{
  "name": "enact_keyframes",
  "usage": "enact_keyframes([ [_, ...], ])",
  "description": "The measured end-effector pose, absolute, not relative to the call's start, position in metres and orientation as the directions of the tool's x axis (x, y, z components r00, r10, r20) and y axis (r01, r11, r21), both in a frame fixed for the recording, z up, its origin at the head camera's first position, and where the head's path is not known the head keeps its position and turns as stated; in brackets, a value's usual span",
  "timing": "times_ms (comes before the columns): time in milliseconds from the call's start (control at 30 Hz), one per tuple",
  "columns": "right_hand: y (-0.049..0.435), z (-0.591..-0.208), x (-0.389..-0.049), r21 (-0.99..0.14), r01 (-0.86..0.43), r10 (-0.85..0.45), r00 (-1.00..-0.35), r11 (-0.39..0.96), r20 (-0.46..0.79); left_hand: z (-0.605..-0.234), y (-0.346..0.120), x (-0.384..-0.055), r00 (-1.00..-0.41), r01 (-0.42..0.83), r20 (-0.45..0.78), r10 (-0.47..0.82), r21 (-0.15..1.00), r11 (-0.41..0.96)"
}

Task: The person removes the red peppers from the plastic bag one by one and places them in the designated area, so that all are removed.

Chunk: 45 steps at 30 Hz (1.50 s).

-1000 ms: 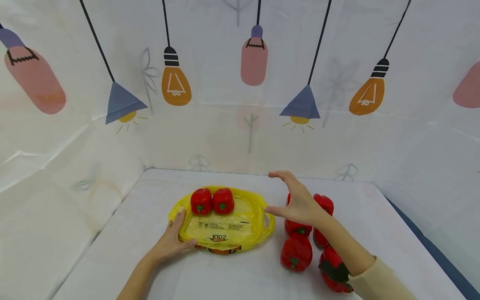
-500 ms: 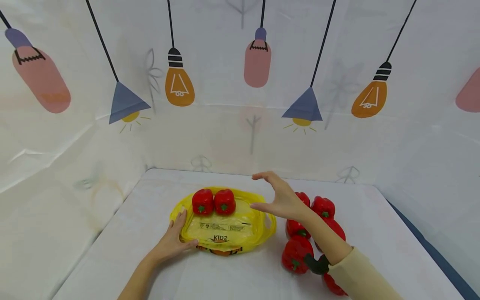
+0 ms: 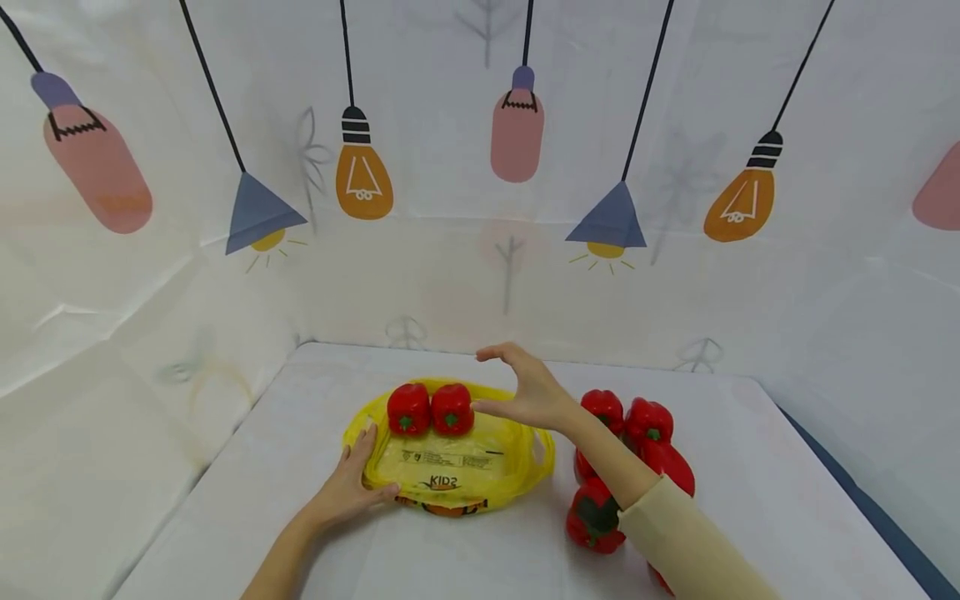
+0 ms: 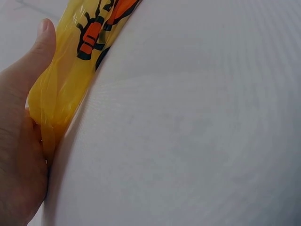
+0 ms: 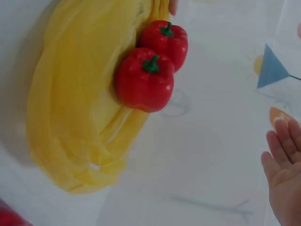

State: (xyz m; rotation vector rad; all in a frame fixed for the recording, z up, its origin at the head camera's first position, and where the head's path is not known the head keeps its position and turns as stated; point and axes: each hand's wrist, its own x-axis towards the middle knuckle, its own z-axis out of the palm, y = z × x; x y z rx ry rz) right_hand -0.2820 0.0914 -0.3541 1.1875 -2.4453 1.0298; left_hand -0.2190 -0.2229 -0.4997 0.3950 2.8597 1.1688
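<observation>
Yellow plastic bag (image 3: pixel 442 462) lies spread on the white table with its mouth upward and printing on its inner face. Two red bell peppers with green stems sit side by side at its back, the left pepper (image 3: pixel 408 410) and the right pepper (image 3: pixel 453 410). My left hand (image 3: pixel 348 487) rests against the bag's left end, thumb and fingers spread along its edge. Over the bag's back right side, my right hand (image 3: pixel 528 392) hovers with thumb and fingers apart, nothing between them; its thumb tip overlaps the right pepper's edge in the head view.
More red peppers (image 3: pixel 649 422) lie in a cluster right of the bag, partly hidden by my right forearm and sleeve (image 3: pixel 690 542). A dark green shape (image 3: pixel 598 517) shows beside the sleeve cuff. A white sheet printed with lamps (image 3: pixel 517 125) hangs behind the table.
My right hand has moved left from the pepper cluster to over the bag, close to the two peppers. The dark green shape moved left with the sleeve. The left hand keeps its place on the bag.
</observation>
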Motion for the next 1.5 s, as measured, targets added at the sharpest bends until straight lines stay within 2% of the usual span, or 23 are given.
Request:
enact_keyframes([
  [567,0.055,-0.36,-0.295,-0.547,-0.738,-0.616,-0.655,0.396,0.438,-0.501,-0.222,-0.219,-0.968,0.207,0.052,0.244,0.713,0.67],
  [933,0.04,-0.369,-0.307,-0.578,-0.679,-0.621,-0.705,0.453,0.342,-0.502,-0.223,-0.217,-0.97,0.216,0.08,0.231,0.723,0.656],
  [1500,0.026,-0.376,-0.333,-0.483,-0.651,-0.61,-0.746,0.586,0.266,-0.501,-0.222,-0.217,-0.972,0.195,0.049,0.231,0.721,0.665],
])
